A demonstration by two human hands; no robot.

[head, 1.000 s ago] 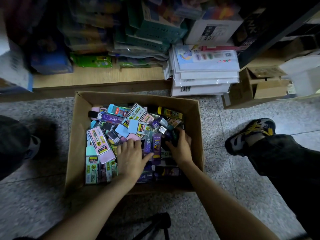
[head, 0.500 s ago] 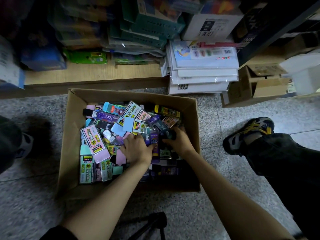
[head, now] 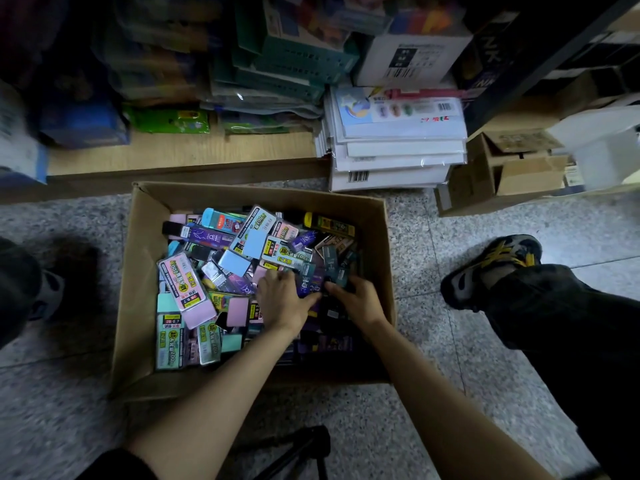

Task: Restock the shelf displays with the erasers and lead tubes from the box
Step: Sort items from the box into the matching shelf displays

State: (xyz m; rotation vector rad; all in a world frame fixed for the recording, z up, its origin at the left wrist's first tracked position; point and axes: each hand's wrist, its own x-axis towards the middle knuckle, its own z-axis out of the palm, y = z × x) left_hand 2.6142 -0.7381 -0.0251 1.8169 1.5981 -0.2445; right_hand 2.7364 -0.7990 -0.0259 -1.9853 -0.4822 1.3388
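Head view: left hand (head: pixel 284 301) and right hand (head: pixel 358 301) grip purple lead tubes (head: pixel 307 289) near box (head: pixel 385 237) right wall

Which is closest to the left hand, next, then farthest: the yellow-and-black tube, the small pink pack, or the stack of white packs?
From the left hand:
1. Small pink pack, just left of it in the box.
2. Yellow-and-black tube, at its far edge.
3. Stack of white packs, outside, by the shelf.
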